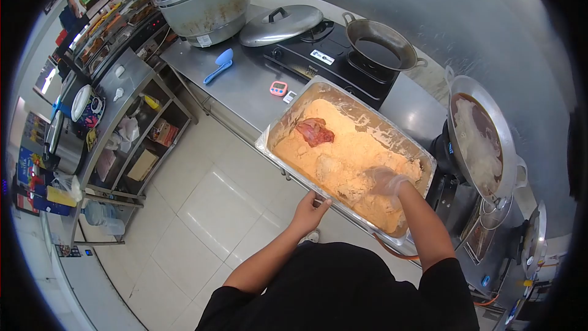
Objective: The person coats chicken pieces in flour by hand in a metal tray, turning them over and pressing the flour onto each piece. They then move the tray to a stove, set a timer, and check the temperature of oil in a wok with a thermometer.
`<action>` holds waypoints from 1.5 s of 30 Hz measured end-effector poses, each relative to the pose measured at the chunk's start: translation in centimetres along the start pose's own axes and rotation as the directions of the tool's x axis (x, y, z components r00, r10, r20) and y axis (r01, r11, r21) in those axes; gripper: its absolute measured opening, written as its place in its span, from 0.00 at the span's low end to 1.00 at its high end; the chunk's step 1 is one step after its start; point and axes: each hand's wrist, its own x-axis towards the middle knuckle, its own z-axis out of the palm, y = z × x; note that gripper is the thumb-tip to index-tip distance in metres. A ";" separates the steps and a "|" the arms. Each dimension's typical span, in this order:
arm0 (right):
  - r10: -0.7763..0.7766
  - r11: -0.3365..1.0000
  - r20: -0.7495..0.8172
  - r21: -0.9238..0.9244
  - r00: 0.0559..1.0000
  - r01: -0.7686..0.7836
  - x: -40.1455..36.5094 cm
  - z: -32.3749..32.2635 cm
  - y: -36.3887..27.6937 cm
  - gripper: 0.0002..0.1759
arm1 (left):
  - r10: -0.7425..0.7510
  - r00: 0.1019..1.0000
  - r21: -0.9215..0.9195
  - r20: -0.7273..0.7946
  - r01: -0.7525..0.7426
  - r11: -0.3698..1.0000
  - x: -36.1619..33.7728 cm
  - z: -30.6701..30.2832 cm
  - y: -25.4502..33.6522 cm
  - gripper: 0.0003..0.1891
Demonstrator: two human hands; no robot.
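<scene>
A deep metal tray (296,102) holds a thick bed of orange-tinted flour (337,114). On its far left part lies a raw, reddish piece of meat (315,132), mostly uncoated. My right hand (384,182), in a clear plastic glove, is down in the flour at the tray's right half. Its fingers are sunk in and hidden, and I cannot tell whether they hold anything. Lumpy clumps of flour (338,179) sit just left of it. My bare left hand (311,213) is at the near rim, thumb and fingers closed on the tray's edge.
Behind the tray is a black gas stove (361,78) bearing a pan of dark oil (383,46). To the right, a large wok (484,141) holds foaming oil. A lid (282,24), big pot (205,9), blue scoop (219,66) and pink timer (278,88) occupy the counter.
</scene>
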 end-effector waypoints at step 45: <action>0.266 0.186 0.124 0.967 0.956 -0.177 -0.4 2.1 8.7 0.33 | 0.021 1.000 -0.020 -0.023 -0.021 1.000 0.0 0.3 -0.2 0.16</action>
